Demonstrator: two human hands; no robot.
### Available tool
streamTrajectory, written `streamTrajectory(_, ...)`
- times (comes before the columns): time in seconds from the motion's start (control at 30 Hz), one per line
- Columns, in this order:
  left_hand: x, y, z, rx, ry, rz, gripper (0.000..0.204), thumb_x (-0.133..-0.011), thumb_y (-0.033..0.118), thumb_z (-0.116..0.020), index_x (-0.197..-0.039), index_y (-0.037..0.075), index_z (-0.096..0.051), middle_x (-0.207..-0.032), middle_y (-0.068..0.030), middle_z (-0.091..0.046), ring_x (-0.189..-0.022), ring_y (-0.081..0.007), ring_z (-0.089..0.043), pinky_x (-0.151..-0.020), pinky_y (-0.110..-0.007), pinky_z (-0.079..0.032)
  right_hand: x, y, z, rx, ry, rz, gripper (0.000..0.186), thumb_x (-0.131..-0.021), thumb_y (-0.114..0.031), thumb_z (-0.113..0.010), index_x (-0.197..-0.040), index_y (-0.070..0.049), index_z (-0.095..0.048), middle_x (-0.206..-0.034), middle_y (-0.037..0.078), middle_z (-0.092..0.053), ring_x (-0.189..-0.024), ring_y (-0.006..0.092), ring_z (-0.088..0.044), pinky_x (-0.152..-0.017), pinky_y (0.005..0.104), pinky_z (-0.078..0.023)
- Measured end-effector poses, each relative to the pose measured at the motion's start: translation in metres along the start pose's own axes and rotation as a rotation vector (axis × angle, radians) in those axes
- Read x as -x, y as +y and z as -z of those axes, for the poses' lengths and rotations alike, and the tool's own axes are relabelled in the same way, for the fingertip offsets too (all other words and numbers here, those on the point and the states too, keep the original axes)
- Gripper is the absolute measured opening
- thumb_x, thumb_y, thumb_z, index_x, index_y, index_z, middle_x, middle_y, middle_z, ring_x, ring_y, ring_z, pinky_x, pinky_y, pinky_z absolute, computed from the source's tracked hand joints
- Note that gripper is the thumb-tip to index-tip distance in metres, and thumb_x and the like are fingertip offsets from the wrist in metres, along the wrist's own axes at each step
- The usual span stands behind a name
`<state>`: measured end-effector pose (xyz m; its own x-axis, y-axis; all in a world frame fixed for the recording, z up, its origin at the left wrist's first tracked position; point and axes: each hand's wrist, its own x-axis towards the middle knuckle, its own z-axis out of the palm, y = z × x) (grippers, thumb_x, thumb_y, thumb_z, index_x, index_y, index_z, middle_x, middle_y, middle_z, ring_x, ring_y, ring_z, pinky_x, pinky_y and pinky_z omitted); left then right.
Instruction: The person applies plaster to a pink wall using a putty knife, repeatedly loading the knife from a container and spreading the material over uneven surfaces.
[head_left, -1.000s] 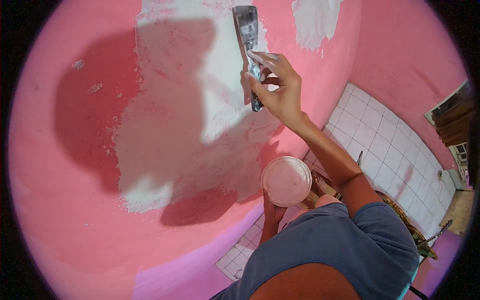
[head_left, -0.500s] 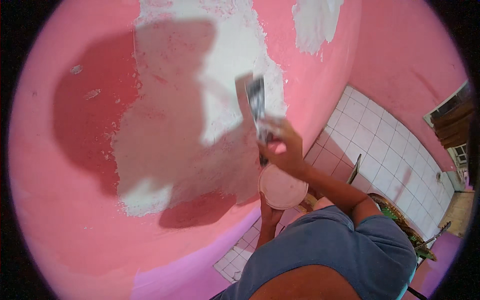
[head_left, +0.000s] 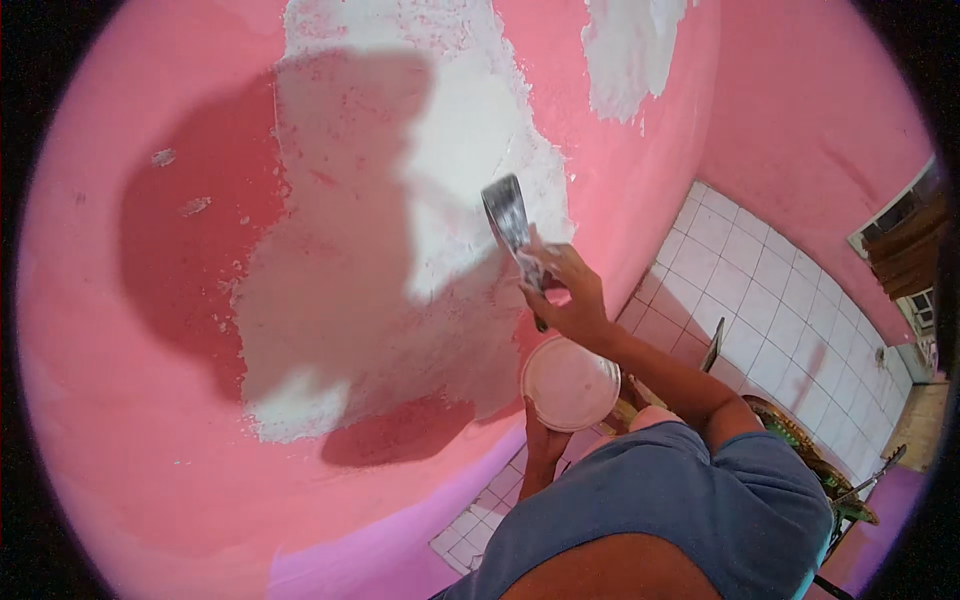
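Observation:
My right hand [head_left: 570, 290] is closed round the handle of a putty knife [head_left: 508, 210]. Its broad metal blade points up at the wall and carries whitish smears; whether it touches the surface I cannot tell. White stuff also marks my fingers. Below, my left hand [head_left: 545, 440] grips the edge of a round, pale plastic lid [head_left: 570, 385], its rim facing up; part of the hand is hidden by it. Before me, the pink wall [head_left: 180, 430] bears a large rough patch of white filler [head_left: 465, 120], with my shadow across it.
A smaller filler patch [head_left: 630, 60] lies farther right on the wall. White floor tiles [head_left: 770, 270] stretch away at right. Beside my right arm is a patterned, cushioned seat [head_left: 800, 445]. A brown curtain [head_left: 905, 250] hangs at the far right.
The putty knife has tilted to the left and its blade has come slightly lower. The lid remains in my left hand, and the view has shifted a little.

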<state>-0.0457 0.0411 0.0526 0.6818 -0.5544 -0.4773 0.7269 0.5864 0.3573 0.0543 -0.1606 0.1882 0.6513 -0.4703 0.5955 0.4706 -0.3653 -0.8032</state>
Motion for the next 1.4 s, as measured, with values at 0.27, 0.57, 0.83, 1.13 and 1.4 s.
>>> streamTrajectory(0.27, -0.005, 0.004, -0.009, 0.044, -0.034, -0.013, 0.061, -0.092, 0.051, -0.041, -0.138, 0.013, -0.031, -0.139, -0.0134, -0.037, -0.124, -0.0317, -0.041, -0.098, -0.054, -0.039, -0.091, -0.025, 0.029, 0.037, 0.087, 0.186, 0.049, -0.073, 0.003, -0.067, -0.120, -0.010, -0.059, -0.102, 0.010, -0.055, -0.079, 0.0150, -0.058, -0.068, 0.0246, -0.053)
streamTrajectory(0.57, -0.016, 0.000, -0.049, -0.286, -0.031, -0.117, 0.062, -0.094, 0.054, -0.031, -0.139, 0.012, -0.028, -0.137, -0.0121, -0.039, -0.123, -0.0301, -0.043, -0.100, -0.050, -0.039, -0.047, 0.000, 0.053, 0.107, -0.120, -0.006, 0.046, -0.075, -0.002, -0.067, -0.120, -0.007, -0.057, -0.100, 0.010, -0.052, -0.073, 0.0168, -0.060, -0.065, 0.0287, -0.052)
streamTrajectory(0.83, -0.060, -0.001, -0.069, 0.065, -0.133, 0.040, 0.065, -0.086, 0.027, -0.061, -0.137, 0.007, -0.026, -0.136, -0.0120, -0.037, -0.122, -0.0235, -0.042, -0.102, -0.040, -0.037, 0.099, -0.036, 0.153, -0.371, -0.025, -1.017, 0.030, -0.087, -0.013, -0.061, -0.114, -0.001, -0.059, -0.093, 0.001, -0.063, -0.077, 0.0079, -0.059, -0.065, 0.0208, -0.049)
streamTrajectory(1.13, -0.086, -0.027, -0.112, -0.430, -0.465, -0.125, 0.066, -0.092, 0.055, -0.035, -0.140, 0.012, -0.026, -0.140, -0.0115, -0.035, -0.126, -0.0309, -0.038, -0.104, -0.052, -0.034, 0.107, -0.075, 0.214, -0.511, -0.018, -1.116, 0.044, -0.090, -0.023, -0.056, -0.128, -0.004, -0.047, -0.091, 0.006, -0.063, -0.060, 0.0071, -0.057, -0.045, 0.0199, -0.047)
streamTrajectory(1.4, -0.089, -0.029, -0.134, -0.089, -0.273, 0.088, 0.066, -0.092, 0.056, -0.034, -0.140, 0.012, -0.025, -0.141, -0.0116, -0.033, -0.127, -0.0300, -0.037, -0.104, -0.051, -0.034, 0.069, -0.089, 0.239, 0.561, -0.269, -0.746, 0.029, -0.087, -0.009, -0.056, -0.116, -0.004, -0.057, -0.066, 0.010, -0.059, -0.053, 0.0129, -0.050, -0.052, 0.0292, -0.044)
